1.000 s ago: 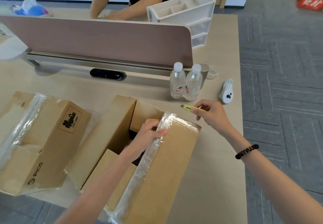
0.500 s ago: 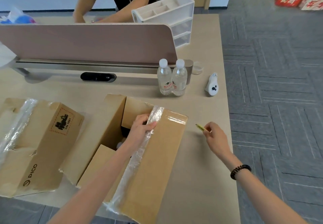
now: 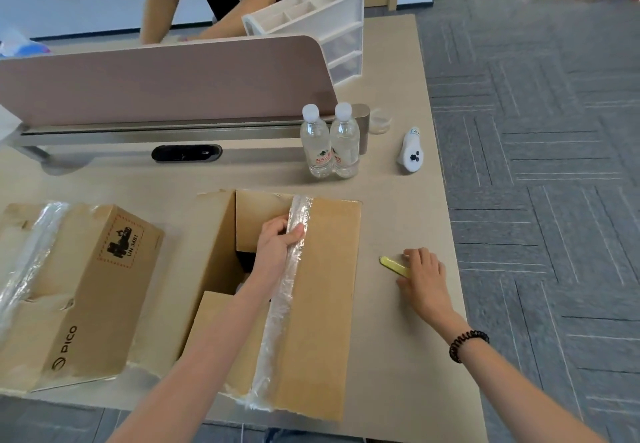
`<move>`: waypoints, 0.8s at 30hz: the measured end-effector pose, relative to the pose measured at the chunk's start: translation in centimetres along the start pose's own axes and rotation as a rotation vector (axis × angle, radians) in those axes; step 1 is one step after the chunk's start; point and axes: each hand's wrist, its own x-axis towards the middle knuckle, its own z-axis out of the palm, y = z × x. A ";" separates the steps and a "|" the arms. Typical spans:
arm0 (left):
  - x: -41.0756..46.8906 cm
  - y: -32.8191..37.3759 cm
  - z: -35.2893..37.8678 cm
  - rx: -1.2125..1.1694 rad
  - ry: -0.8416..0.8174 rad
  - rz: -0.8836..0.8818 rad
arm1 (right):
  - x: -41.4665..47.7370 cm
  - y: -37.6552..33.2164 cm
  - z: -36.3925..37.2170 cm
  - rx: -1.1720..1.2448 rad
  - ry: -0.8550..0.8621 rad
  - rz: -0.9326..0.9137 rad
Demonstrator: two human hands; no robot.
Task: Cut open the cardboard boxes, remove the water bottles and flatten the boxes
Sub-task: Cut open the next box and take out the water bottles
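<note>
Cardboard box [image 3: 313, 304] stands open at the front of the desk [image 3: 408, 366], where the left hand [image 3: 277, 243] reaches over the dark opening and its fingers [image 3: 296, 235] curl round the taped edge of the right-hand flap. The right hand [image 3: 424, 281] lies on the desk just beside the box, over the rear of a slim yellow knife [image 3: 393, 266]; whether its fingers pinch the knife or merely rest on it we cannot tell. Two water bottles [image 3: 316, 146] stand upright and touching, farther back by the foot of the pink divider [image 3: 166, 79], well apart from the box. A second box [image 3: 86, 287], printed and banded with clear tape, sits to the left.

We judge the corrugated board stiff across its panels but ready to fold at the creases, and light once emptied. The crinkled, glossy tape along the flap looks slippery, so the bare board beside it would give the surer hold. The bottles, clear thin plastic with white caps and red labels, are smooth and round and probably heavy for their size if full. We would take them round the body or the neck. What remains inside the box is hidden in shadow
</note>
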 end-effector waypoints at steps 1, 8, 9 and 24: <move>0.2 -0.2 -0.1 0.006 -0.002 0.005 | -0.1 -0.4 -0.4 0.014 0.010 0.007; -1.2 0.9 -2.2 0.165 -0.174 0.110 | -0.6 -9.0 -5.6 0.329 0.306 -0.152; -1.4 1.2 -3.0 0.213 -0.188 0.133 | -0.8 -10.6 -6.3 0.352 0.349 -0.193; -6.1 -3.2 -14.3 1.124 -0.225 0.809 | -7.0 -22.6 -4.9 -0.034 0.118 -0.365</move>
